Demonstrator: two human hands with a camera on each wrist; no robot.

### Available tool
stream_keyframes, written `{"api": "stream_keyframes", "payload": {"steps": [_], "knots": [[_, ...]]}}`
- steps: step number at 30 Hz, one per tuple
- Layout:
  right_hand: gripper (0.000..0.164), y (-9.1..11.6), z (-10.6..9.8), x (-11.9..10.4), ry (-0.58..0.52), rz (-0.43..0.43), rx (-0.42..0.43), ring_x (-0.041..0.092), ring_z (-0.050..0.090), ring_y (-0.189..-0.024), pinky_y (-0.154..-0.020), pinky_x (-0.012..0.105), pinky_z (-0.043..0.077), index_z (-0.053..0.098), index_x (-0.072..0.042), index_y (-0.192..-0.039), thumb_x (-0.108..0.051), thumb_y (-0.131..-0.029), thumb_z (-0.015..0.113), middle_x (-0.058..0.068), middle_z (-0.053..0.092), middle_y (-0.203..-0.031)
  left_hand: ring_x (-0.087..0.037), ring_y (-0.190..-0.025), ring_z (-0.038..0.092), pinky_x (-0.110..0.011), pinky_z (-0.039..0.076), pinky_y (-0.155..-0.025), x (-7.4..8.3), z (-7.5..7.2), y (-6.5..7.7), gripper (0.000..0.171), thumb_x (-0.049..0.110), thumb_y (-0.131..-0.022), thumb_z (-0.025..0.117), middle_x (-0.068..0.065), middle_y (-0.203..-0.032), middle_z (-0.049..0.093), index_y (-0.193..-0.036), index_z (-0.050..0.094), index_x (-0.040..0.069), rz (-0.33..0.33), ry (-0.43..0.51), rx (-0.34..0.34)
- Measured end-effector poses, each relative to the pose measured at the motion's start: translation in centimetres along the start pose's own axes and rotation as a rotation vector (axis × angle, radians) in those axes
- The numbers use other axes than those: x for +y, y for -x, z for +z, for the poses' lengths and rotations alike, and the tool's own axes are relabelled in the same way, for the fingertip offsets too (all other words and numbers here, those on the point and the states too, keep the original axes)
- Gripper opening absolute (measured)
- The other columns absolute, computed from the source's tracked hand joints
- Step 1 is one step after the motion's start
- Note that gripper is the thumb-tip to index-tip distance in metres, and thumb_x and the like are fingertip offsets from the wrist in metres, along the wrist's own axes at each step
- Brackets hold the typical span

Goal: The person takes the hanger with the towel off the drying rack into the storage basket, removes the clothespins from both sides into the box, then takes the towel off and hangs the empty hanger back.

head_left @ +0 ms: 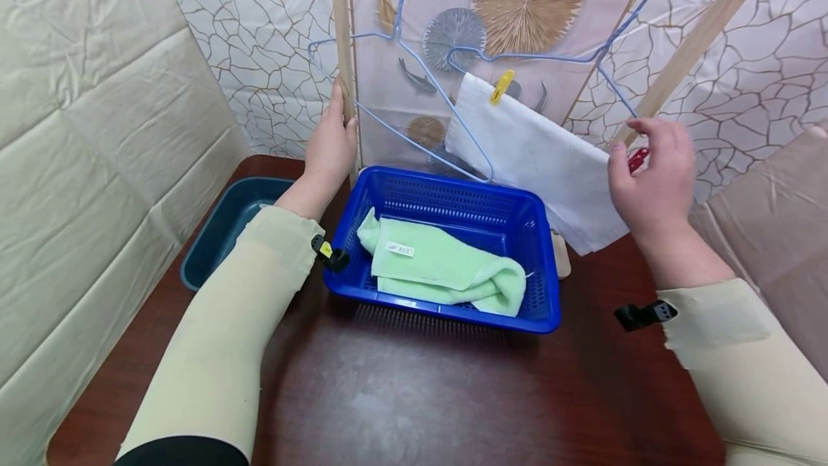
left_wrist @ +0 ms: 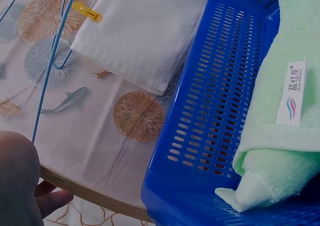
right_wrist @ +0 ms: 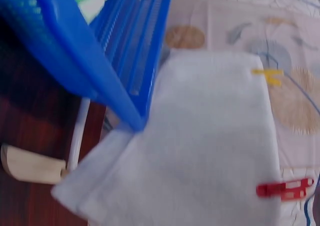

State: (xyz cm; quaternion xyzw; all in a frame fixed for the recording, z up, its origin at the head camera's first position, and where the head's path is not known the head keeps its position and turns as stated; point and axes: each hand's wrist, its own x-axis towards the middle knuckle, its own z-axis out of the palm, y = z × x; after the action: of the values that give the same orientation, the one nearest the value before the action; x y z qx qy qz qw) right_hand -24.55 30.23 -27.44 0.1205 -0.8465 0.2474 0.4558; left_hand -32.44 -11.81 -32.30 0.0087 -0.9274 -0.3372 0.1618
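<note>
My left hand (head_left: 331, 139) holds the left wooden post (head_left: 343, 27) of a drying rack, fingers and thumb on either side. A white towel (head_left: 530, 149) hangs slanted from a blue wire hanger (head_left: 550, 57) on the rack's white rod. A yellow clip (head_left: 501, 87) and a red clip (right_wrist: 285, 189) fasten its upper edge. My right hand (head_left: 656, 175) is at the hanger's right end, its thumb and fingers parted around the red clip. In the right wrist view no fingers press that clip. A light green towel (head_left: 446, 261) lies folded in the blue basket (head_left: 446, 313).
Another blue hanger (head_left: 446, 92) hangs without cloth beside the left post. A dark teal basin (head_left: 210, 229) stands at the table's left, behind my left forearm. The rack's wooden foot (right_wrist: 35, 165) rests on the brown table (head_left: 414, 394). Fabric-covered walls enclose the table.
</note>
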Motion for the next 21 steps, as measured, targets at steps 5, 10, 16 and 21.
{"api": "stream_keyframes", "payload": {"steps": [5,10,16,21], "knots": [[0.029,-0.4,-1.3,1.1,0.01,-0.012,0.072,0.034,0.05,-0.103,-0.091,0.042,0.035,0.062,-0.002,-0.106,-0.02,-0.085,0.054,0.018,0.059,-0.101,-0.024,-0.118,0.051,-0.041,0.046,-0.093,0.0,0.0,0.0,0.067,0.033,-0.099,0.036,-0.004,-0.146,0.035,-0.142,-0.015,0.042,0.0,0.002,-0.006],[0.032,-0.4,-2.4,1.5,0.041,0.034,0.073,0.035,0.048,-0.105,-0.093,0.04,0.033,0.06,0.0,-0.107,-0.023,-0.087,0.052,0.021,0.057,-0.105,-0.024,-0.12,0.05,-0.04,0.045,-0.094,0.1,0.0,0.0,0.067,0.033,-0.099,0.036,-0.004,-0.147,0.034,-0.143,-0.013,0.041,0.008,0.001,0.003],[0.039,-0.2,-2.9,3.8,0.117,0.103,-0.004,0.033,0.047,-0.107,-0.092,0.044,0.032,0.061,-0.007,-0.113,-0.033,-0.085,0.054,0.018,0.055,-0.108,-0.022,-0.123,0.047,-0.039,0.044,-0.096,0.1,0.0,0.0,0.066,0.033,-0.099,0.035,-0.002,-0.148,0.031,-0.143,-0.013,0.04,-0.003,0.009,-0.002],[0.043,0.2,-3.1,5.2,0.182,0.128,-0.135,0.033,0.048,-0.103,-0.078,0.051,0.034,0.057,-0.012,-0.121,-0.035,-0.085,0.054,0.018,0.052,-0.111,-0.022,-0.123,0.047,-0.039,0.044,-0.095,0.1,0.0,0.0,0.065,0.034,-0.099,0.035,-0.001,-0.149,0.03,-0.144,-0.013,0.039,-0.001,-0.003,-0.002]]}}
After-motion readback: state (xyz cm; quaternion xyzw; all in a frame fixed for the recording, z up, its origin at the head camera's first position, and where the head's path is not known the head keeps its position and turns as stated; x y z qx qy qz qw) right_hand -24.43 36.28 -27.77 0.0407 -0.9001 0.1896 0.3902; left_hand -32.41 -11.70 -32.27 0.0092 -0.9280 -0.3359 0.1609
